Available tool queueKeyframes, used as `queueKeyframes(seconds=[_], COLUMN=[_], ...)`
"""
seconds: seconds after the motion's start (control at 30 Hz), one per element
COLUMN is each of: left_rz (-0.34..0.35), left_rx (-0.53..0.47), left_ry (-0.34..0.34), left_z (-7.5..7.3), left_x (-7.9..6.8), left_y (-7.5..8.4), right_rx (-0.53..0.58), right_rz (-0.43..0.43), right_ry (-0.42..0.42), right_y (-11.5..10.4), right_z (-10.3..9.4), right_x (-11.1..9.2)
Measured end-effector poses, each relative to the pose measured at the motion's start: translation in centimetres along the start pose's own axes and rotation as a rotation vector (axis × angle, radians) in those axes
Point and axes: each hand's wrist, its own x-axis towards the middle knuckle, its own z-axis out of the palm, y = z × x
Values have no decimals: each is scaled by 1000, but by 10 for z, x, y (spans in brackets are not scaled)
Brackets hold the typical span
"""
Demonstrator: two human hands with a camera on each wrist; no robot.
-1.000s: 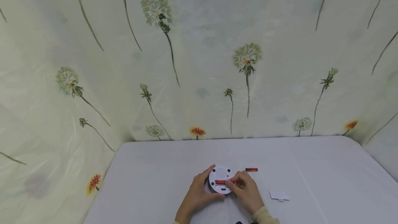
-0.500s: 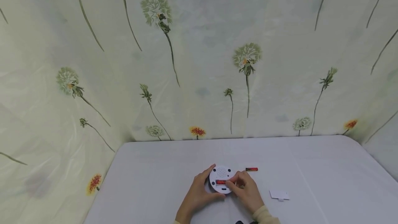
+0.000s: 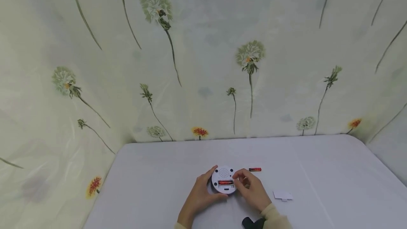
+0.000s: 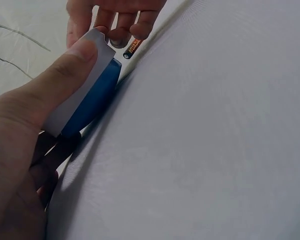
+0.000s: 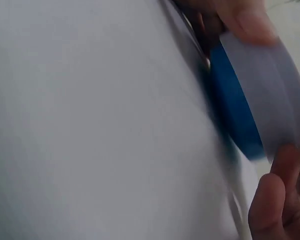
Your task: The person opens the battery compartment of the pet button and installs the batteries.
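A round device (image 3: 224, 172), white with a blue side (image 5: 235, 100), has its underside up, showing speaker holes, dark feet and an uncovered battery compartment. Inside that compartment lies a red battery (image 3: 225, 182). My left hand (image 3: 201, 194) grips the device by its left rim, the thumb (image 4: 65, 75) along the near side. At the right rim is my right hand (image 3: 253, 191), its fingers loosely bent with nothing visible between them; one fingertip (image 5: 287, 155) appears to touch the white side. Beyond this hand a loose battery (image 3: 255, 169), red and black, lies on the table.
A small white rectangular cover (image 3: 282, 195) with a tab lies to the right. The table (image 3: 152, 179) has a white cloth. Behind it hangs a flower-patterned backdrop (image 3: 203, 63). A black object (image 3: 252, 223) is at the right wrist.
My right fingers have come off the battery in the compartment and shifted to the device's right rim, uncovering more of that battery. The left hand keeps its grip. The head view has shifted slightly.
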Motion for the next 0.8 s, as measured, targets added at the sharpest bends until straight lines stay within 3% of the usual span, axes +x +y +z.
queueKeyframes(seconds=[0.23, 0.5, 0.6, 0.8], left_rz=[-22, -32, -26, -46], left_rx=[-22, -3, 8, 13], left_ry=[-11, -15, -13, -24], left_z=[-2, -1, -1, 0], left_x=[1, 2, 3, 2], left_y=[0, -2, -2, -1], right_rx=[-35, -293, -372, -501], right_rz=[-39, -320, -315, -200], right_ry=[62, 180, 191, 173], right_y=[5, 20, 25, 32], right_z=[-24, -38, -38, -39], right_x=[10, 22, 27, 30])
